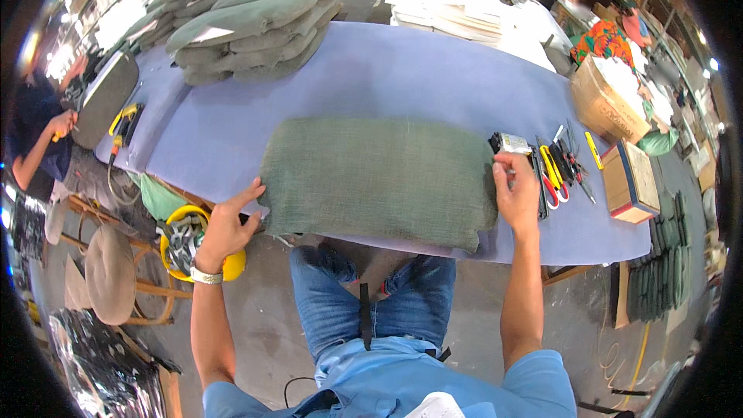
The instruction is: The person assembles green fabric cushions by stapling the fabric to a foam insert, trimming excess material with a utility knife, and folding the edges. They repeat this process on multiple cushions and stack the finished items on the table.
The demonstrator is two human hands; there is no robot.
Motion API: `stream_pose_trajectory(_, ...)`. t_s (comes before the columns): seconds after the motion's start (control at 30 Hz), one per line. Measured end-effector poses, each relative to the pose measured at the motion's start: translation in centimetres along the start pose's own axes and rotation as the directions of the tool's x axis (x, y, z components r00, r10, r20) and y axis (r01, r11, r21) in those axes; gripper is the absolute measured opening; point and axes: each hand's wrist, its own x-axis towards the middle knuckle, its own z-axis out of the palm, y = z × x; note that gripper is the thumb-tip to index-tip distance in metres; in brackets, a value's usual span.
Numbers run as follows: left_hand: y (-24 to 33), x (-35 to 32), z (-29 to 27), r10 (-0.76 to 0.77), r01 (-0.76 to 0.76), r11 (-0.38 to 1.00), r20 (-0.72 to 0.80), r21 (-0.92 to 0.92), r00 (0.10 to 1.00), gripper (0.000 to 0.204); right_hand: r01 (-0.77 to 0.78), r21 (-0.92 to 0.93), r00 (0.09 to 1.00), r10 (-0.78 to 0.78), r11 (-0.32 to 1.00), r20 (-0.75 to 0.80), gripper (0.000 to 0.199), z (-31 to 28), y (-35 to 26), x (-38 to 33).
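A dark green fabric cushion (379, 178) lies flat in front of me, close to the near edge of the blue-covered table (433, 70). At its left side is my left hand (226, 226), fingers and thumb spread, the fingertips touching the cushion's edge. My right hand (516, 193) is by the cushion's right edge with its fingers curled together. Something small and pale shows at those fingertips, too small to name. Just beyond this hand lies a silver-and-black tool (511, 143), its kind unclear. Scissors with red-and-white handles (552, 190) rest to its right.
Green cushions (255, 23) are piled at the back left, white ones (449, 0) at the back. Right of the tools (574, 162) stand a small box (631, 182) and a larger carton (607, 104). A yellow helmet (234, 265) hangs low left. Another person's hand (63, 122) works far left.
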Motion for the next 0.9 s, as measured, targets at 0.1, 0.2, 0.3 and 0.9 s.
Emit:
stream_pose_trajectory(0.1, -0.5, 2.7, -0.6, -0.047, 0.044, 0.997, -0.044, -0.065, 0.998, 0.037, -0.092, 0.134, 0.993, 0.101, 0.987, -0.060, 0.025, 2.5, 2.5, -2.7)
stream_pose_trajectory(0.2, 0.8, 8.6, 0.6, -0.002, 0.008, 0.999, -0.112, 0.052, 0.994, 0.048, -0.127, 0.360, 0.958, 0.209, 0.924, -0.197, 0.041, 3.8, 4.8, -5.7)
stream_pose_trajectory(0.3, 2.3, 13.7, 3.8, -0.012, 0.014, 0.968, -0.007, 0.249, 1.000, 0.068, -0.101, 0.381, 0.982, 0.154, 0.919, -0.111, 0.058, 3.7, 4.9, -5.5)
stream_pose_trajectory(0.9, 9.3, 10.6, 11.3, 0.143, -0.175, 0.900, 0.110, 0.399, 0.984, 0.076, -0.066, 0.202, 0.984, 0.030, 0.977, 0.177, 0.048, 1.8, 6.6, -1.7)
